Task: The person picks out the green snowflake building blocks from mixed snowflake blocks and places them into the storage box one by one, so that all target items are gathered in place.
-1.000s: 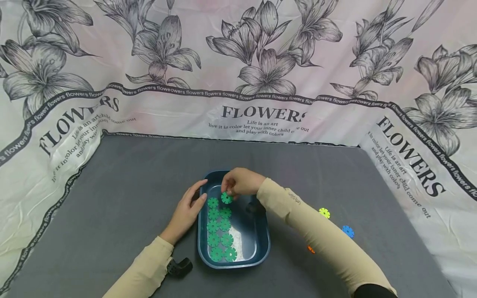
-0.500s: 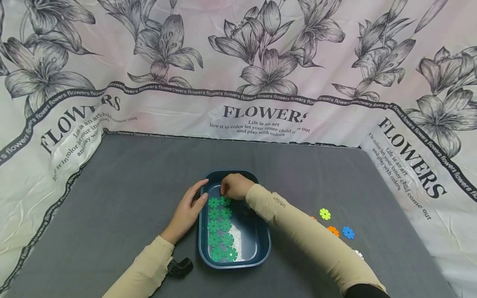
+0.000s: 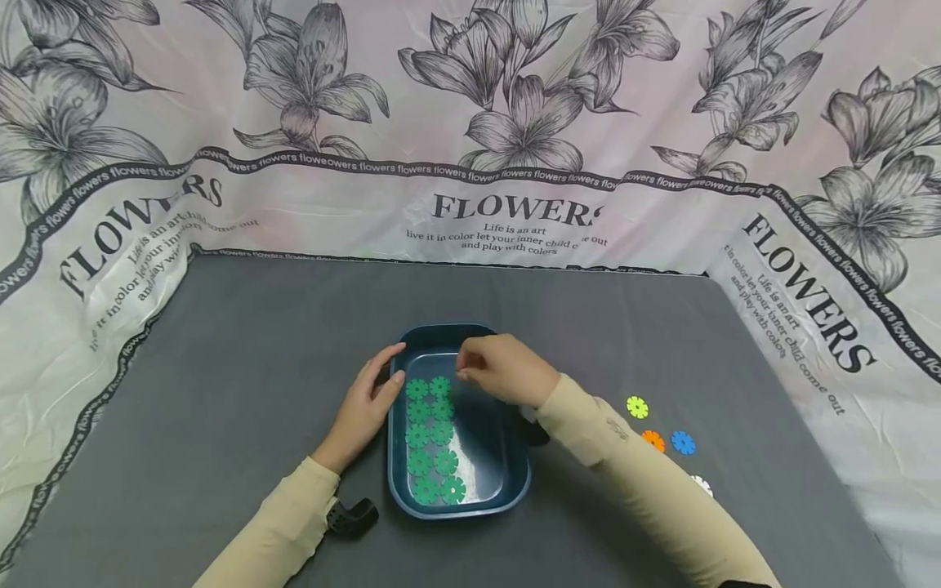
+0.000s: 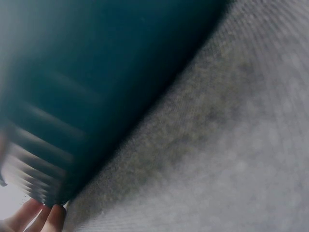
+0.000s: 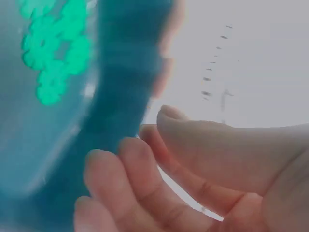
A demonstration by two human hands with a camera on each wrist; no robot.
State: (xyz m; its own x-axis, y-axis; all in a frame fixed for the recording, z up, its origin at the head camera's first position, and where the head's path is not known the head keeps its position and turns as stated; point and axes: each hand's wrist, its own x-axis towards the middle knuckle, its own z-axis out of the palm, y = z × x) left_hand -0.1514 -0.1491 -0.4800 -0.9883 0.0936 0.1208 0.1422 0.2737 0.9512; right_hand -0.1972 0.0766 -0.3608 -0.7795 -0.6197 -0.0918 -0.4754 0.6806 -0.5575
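Note:
A dark blue rectangular tray (image 3: pixel 459 515) stands on the grey table in the head view. Inside it, along the left side, green notched plastic discs (image 3: pixel 419 434) lie flat in two columns. My left hand (image 3: pixel 356 412) rests against the tray's left rim with fairly straight fingers; in the left wrist view its fingertips (image 4: pixel 57 212) touch the tray's outer wall. Over the tray's upper right part is my right hand (image 3: pixel 509 367), loosely curled. The right wrist view shows its thumb (image 5: pixel 207 145) and fingers apart, with nothing between them.
Right of the tray lie a yellow-green disc (image 3: pixel 637 407), an orange disc (image 3: pixel 653 441), a blue disc (image 3: pixel 683 443) and a white disc (image 3: pixel 702 485), partly hidden by the right sleeve (image 3: pixel 654 482). Flower-printed cloth (image 3: pixel 331 212) walls the table's back and sides.
My right hand has set a green disc at the top of the right column, let it go and drawn back to the right. The left hand has stayed on the rim.

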